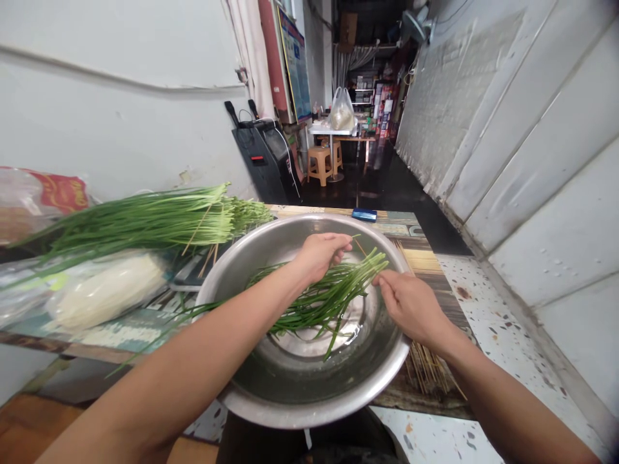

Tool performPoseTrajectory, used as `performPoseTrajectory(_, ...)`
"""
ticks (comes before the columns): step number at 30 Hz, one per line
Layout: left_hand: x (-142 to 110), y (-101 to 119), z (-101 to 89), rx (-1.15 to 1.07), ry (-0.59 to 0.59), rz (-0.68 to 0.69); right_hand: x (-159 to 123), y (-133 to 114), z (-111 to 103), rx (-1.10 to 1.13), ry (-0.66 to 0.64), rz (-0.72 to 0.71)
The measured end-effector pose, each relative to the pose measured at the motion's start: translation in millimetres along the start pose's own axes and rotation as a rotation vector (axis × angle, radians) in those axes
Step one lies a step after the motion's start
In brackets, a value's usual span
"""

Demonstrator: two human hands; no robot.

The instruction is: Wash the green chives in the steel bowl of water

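Observation:
A wide steel basin [251, 251] sits at the table's near edge with a bunch of green chives [319, 303] lying across it. My left hand [319, 252] hovers over the basin with its fingers curled closed on a thin wooden skewer [358, 245] by the chives' cut ends. My right hand [411, 304] pinches the cut ends of the chives at the basin's right side.
A large pile of chives [145, 222] lies on the table's left, with a bagged white vegetable [106, 290] before it. Bamboo skewers [428, 367] lie right of the basin. A blue box [363, 214] sits at the far edge. Stools [320, 164] stand beyond.

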State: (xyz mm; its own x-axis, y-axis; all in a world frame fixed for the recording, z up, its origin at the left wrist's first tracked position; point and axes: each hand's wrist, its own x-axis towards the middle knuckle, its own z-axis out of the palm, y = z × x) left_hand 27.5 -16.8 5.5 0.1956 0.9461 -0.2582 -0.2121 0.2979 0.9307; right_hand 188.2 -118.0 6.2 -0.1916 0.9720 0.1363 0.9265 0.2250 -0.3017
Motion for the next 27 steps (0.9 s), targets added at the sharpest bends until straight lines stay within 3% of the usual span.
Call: performPoseTrajectory(27, 0.7, -2.8, 1.5, -0.087, -0.075, -0.042, 0.3, 1.0, 0.4, -0.024, -0.011, 0.018)
